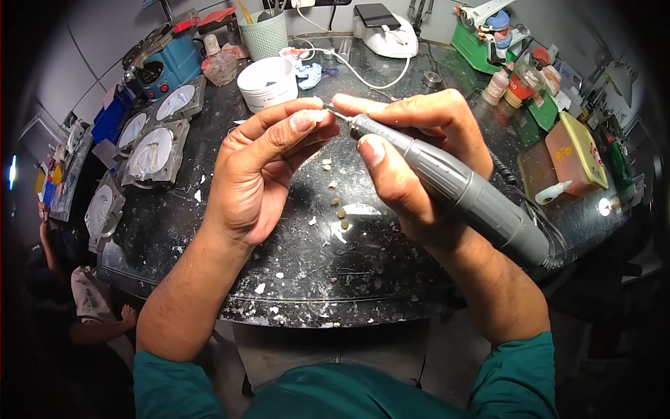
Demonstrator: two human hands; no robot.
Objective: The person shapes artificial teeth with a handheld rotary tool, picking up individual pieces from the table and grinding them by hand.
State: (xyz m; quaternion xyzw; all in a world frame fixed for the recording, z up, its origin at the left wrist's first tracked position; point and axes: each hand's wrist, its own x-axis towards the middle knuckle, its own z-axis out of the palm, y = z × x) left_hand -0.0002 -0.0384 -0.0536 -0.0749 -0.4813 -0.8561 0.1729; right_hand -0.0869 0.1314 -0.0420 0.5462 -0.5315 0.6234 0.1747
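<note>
My right hand (412,167) is wrapped round a grey rotary handpiece (457,178), its thumb and fingers close to the front end. A thin bur (339,114) sticks out of the nose toward my left fingertips. My left hand (255,164) is closed in a pinch on a tiny whitish piece (320,115), mostly covered by the fingers. The bur tip is at or very near this piece; contact cannot be made out. Below, on the dark bench, several small tooth-like pieces (333,184) lie in a loose line between my hands.
A white tub (269,82) stands beyond my left hand. Plaster moulds in metal flasks (157,150) line the left side. A white device (391,36) with a cable sits at the back. On the right are bottles (495,86) and a yellow-lidded box (578,150). Another person's hand (128,315) shows lower left.
</note>
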